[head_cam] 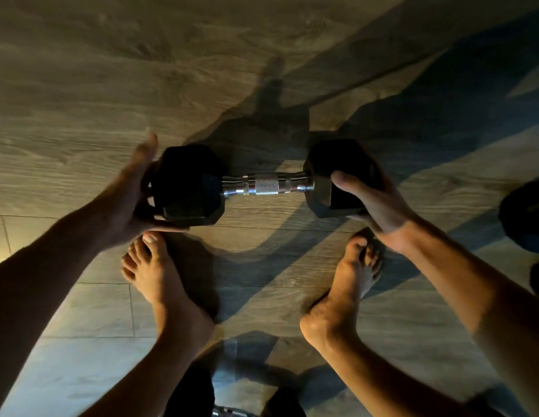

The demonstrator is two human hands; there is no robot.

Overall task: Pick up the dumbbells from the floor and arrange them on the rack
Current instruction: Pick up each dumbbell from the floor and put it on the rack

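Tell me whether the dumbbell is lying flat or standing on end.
Lying flat. The dumbbell has its chrome handle horizontal, with the left hand and right hand each cupping a head. Whether it touches the floor: cannot tell.

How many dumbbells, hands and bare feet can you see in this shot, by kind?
Hex dumbbell fully in view: 1
Hands on its heads, left hand and right hand: 2
Bare feet, left foot and right foot: 2
Total: 5
The dark shapes at the right and bottom edges are too cut off to count.
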